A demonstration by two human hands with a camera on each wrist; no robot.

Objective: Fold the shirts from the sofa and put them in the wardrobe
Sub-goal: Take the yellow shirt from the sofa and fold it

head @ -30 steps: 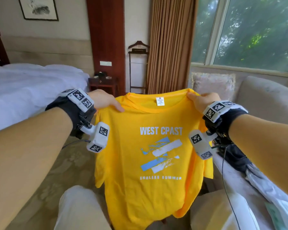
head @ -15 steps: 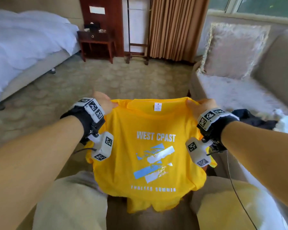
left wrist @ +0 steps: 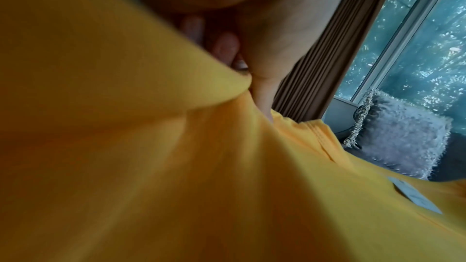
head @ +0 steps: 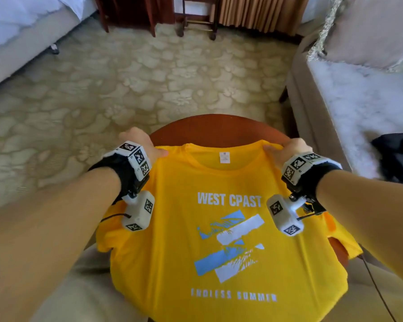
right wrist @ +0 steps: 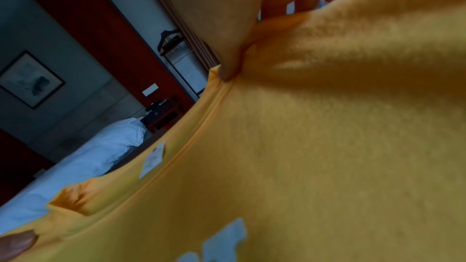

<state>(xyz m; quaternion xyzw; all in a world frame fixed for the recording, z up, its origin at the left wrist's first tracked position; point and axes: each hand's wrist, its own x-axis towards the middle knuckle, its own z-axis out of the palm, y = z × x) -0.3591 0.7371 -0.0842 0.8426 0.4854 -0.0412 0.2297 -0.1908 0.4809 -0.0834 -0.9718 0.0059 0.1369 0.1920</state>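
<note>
A yellow T-shirt (head: 219, 263) with white "WEST CPAST" print lies face up, spread over a round dark wooden table (head: 209, 129) and my lap. My left hand (head: 147, 147) pinches its left shoulder beside the collar, and my right hand (head: 286, 151) pinches the right shoulder. In the left wrist view the thumb presses the yellow T-shirt (left wrist: 227, 166) against curled fingers. In the right wrist view my thumb pinches the collar seam of the yellow T-shirt (right wrist: 302, 146). The hem hangs toward my knees.
A grey sofa (head: 349, 105) with a fluffy cushion (head: 368, 31) stands on the right, with a dark garment (head: 398, 156) on its seat. A bed with white bedding (head: 21, 22) is at far left. Patterned carpet (head: 126, 84) lies ahead, curtains and a wooden valet stand beyond.
Both hands have lowered the shirt from hanging in the air down onto the round table. My view has tipped down from the window to the floor.
</note>
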